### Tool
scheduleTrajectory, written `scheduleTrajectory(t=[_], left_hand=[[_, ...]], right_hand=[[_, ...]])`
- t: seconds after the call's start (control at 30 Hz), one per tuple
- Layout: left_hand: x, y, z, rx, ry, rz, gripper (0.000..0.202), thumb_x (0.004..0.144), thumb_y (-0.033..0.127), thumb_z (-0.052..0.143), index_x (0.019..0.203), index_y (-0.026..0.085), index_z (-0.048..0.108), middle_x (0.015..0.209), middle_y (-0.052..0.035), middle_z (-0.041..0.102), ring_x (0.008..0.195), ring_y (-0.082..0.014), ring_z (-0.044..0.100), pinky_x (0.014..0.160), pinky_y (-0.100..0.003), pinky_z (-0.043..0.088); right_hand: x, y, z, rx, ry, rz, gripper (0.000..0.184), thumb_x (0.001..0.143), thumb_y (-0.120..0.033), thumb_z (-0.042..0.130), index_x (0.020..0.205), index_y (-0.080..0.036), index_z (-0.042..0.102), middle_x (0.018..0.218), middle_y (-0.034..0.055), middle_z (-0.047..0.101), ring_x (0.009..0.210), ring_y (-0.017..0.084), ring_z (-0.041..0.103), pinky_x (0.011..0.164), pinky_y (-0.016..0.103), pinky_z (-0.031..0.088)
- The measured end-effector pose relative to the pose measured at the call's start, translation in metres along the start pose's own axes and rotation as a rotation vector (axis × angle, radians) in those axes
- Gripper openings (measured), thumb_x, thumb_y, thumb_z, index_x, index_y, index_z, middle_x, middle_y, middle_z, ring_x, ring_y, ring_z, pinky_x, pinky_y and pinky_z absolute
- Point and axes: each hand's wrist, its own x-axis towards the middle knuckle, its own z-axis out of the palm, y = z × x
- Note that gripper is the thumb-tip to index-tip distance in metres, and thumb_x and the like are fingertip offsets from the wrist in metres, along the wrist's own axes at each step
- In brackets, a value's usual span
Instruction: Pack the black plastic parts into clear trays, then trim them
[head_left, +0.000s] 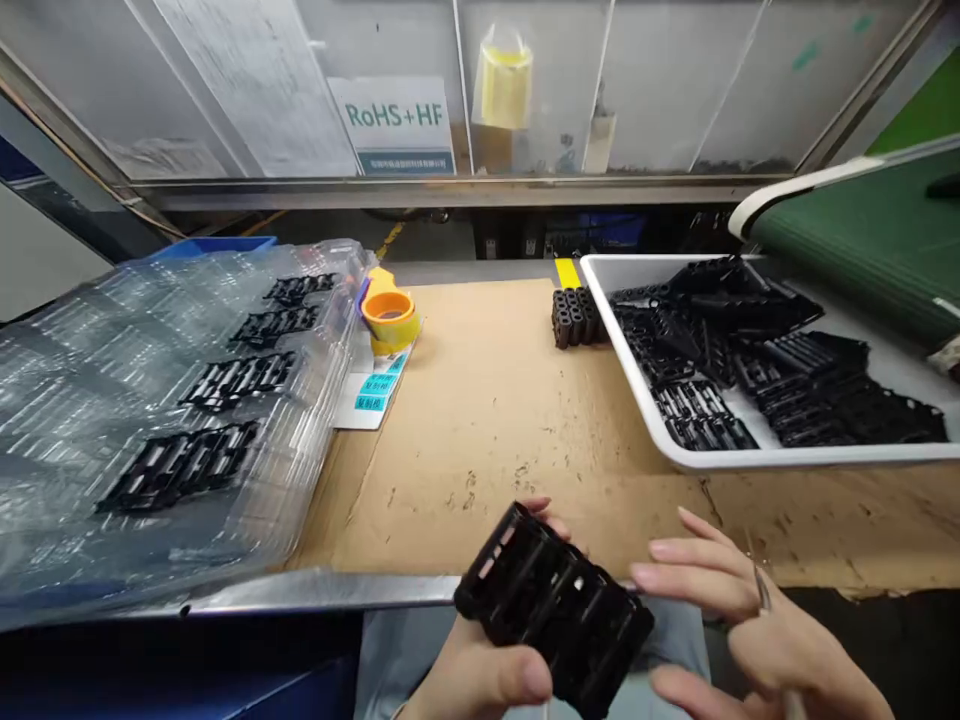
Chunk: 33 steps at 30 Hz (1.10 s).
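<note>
For steadier handling, the cardboard (480, 430) in mid-frame would be worth keeping underneath, as it'd be a kinder landing than the metal edge (322, 590) at lower left; the right hand (750, 610), lower right, is spread well open with nothing gripped, its fingertips right by the part's side (whether contact is made can't be told), so tbh it could be used to brace that side; the left hand (480, 665), bottom centre, is closed round the black part (559, 610), thumb in front and fingers behind; the part is held tilted there, and a firm but not crushing pinch on the outer walls is probably best, with the thin ribs left alone.

Counts, big stuff first: one pile of clear trays (97, 380) at left, layers too see-through to be counted; one white bin (787, 458) at right, its black heap (810, 385) too tangled to be counted; four frames (184, 465) seen on the trays; one part held; one roll of tape (397, 335) left of centre; one block of tubes (576, 318) beside the bin; two hands, one loaded.
</note>
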Motion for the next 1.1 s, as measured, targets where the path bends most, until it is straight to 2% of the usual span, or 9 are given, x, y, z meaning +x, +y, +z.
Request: scheduleTrajectory(t=[0.13, 0.23, 0.3, 0.4, 0.47, 0.53, 0.67, 0.87, 1.1], left_hand=[[-0.007, -0.002, 0.006, 0.048, -0.030, -0.041, 0.053, 0.070, 0.033, 0.093, 0.118, 0.034, 0.070, 0.115, -0.0025, 0.066, 0.114, -0.0203, 0.064, 0.098, -0.032, 0.053], [-0.009, -0.002, 0.014, -0.008, 0.226, -0.126, 0.038, 0.075, 0.033, 0.089, 0.109, 0.032, 0.073, 0.104, -0.0022, 0.075, 0.099, -0.0175, 0.071, 0.090, -0.029, 0.057], [-0.009, 0.000, 0.018, -0.068, 0.442, -0.132, 0.037, 0.075, 0.038, 0.089, 0.109, 0.032, 0.075, 0.109, -0.0019, 0.077, 0.100, -0.0190, 0.072, 0.091, -0.030, 0.058], [-0.009, 0.003, 0.021, -0.081, 0.570, -0.067, 0.038, 0.080, 0.043, 0.083, 0.116, 0.033, 0.075, 0.127, -0.0022, 0.073, 0.116, -0.0223, 0.069, 0.098, -0.033, 0.058], [-0.009, 0.004, 0.021, -0.049, 0.514, -0.033, 0.039, 0.085, 0.040, 0.079, 0.123, 0.038, 0.072, 0.136, -0.0004, 0.070, 0.130, -0.0235, 0.062, 0.102, -0.033, 0.056], [-0.010, 0.005, 0.020, -0.003, 0.390, -0.019, 0.044, 0.085, 0.038, 0.079, 0.128, 0.042, 0.069, 0.139, 0.0007, 0.068, 0.139, -0.0251, 0.055, 0.108, -0.034, 0.053], [-0.014, 0.004, 0.012, 0.140, 0.142, -0.032, 0.063, 0.082, 0.037, 0.083, 0.140, 0.046, 0.058, 0.149, -0.0005, 0.060, 0.134, -0.0308, 0.059, 0.111, -0.044, 0.051], [-0.018, 0.000, -0.006, 0.196, -0.064, -0.020, 0.073, 0.086, 0.026, 0.080, 0.146, 0.048, 0.046, 0.154, -0.0016, 0.055, 0.135, -0.0316, 0.059, 0.111, -0.045, 0.052], [-0.023, -0.003, -0.017, 0.151, -0.136, -0.018, 0.077, 0.085, 0.019, 0.079, 0.146, 0.050, 0.045, 0.155, 0.0020, 0.054, 0.139, -0.0328, 0.054, 0.116, -0.050, 0.047]], right_hand=[[-0.010, -0.014, 0.018, 0.168, 0.167, 0.308, 0.036, 0.089, -0.014, 0.073, 0.079, -0.025, 0.040, 0.107, -0.0029, 0.079, 0.099, 0.016, 0.076, 0.110, 0.031, 0.051], [-0.009, -0.026, 0.029, 0.342, 0.271, 0.594, 0.034, 0.097, -0.034, 0.068, 0.078, -0.025, 0.041, 0.101, -0.0026, 0.078, 0.093, 0.016, 0.074, 0.089, 0.026, 0.057], [-0.011, -0.029, 0.035, 0.466, 0.263, 0.690, 0.036, 0.093, -0.050, 0.070, 0.082, -0.026, 0.045, 0.102, 0.0001, 0.076, 0.090, 0.018, 0.071, 0.083, 0.027, 0.057], [-0.016, -0.030, 0.043, 0.597, 0.160, 0.757, 0.040, 0.086, -0.044, 0.080, 0.083, -0.026, 0.045, 0.098, -0.0011, 0.074, 0.083, 0.015, 0.068, 0.077, 0.024, 0.056], [-0.017, -0.031, 0.049, 0.675, 0.168, 0.819, 0.040, 0.087, -0.033, 0.080, 0.081, -0.025, 0.041, 0.090, -0.0036, 0.072, 0.075, 0.011, 0.065, 0.070, 0.019, 0.055], [-0.016, -0.033, 0.053, 0.758, 0.257, 0.887, 0.041, 0.089, -0.030, 0.078, 0.079, -0.024, 0.038, 0.085, -0.0043, 0.069, 0.069, 0.009, 0.063, 0.064, 0.017, 0.052], [-0.006, -0.039, 0.050, 0.886, 0.348, 1.029, 0.045, 0.086, -0.034, 0.081, 0.078, -0.023, 0.038, 0.079, -0.0037, 0.068, 0.066, 0.009, 0.060, 0.062, 0.018, 0.048], [-0.002, -0.042, 0.044, 0.920, 0.356, 1.069, 0.047, 0.085, -0.037, 0.083, 0.078, -0.023, 0.038, 0.077, -0.0035, 0.068, 0.067, 0.009, 0.060, 0.063, 0.019, 0.048], [-0.006, -0.043, 0.043, 0.898, 0.319, 1.091, 0.046, 0.085, -0.038, 0.082, 0.080, -0.024, 0.038, 0.079, -0.0016, 0.070, 0.067, 0.011, 0.061, 0.063, 0.023, 0.048]])
